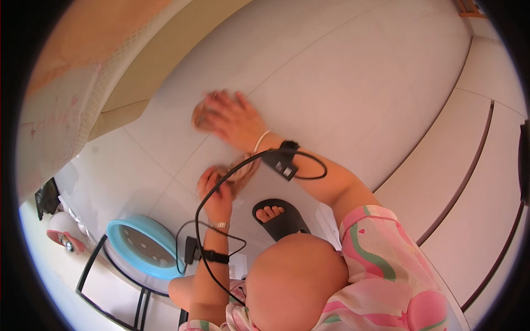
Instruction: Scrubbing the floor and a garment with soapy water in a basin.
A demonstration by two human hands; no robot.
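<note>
My right hand [234, 121] reaches out over the pale tiled floor, its spread fingers blurred by motion and lying over a bunched brown cloth [200, 117]. Nearer to me, my left hand [216, 190] is closed on a crumpled brownish cloth [241, 175], part of which runs under my right wrist. Whether the two bunches are one piece is hidden by my right forearm. Each wrist wears a black strapped device, and a black cable [200, 220] loops between them.
A light blue basin [118, 231] of murky water stands at the left, beside a black metal frame [91, 265]. My foot in a black slipper [287, 220] is close behind my hands. Beige furniture [160, 60] borders the upper left; pale panels [436, 160] line the right.
</note>
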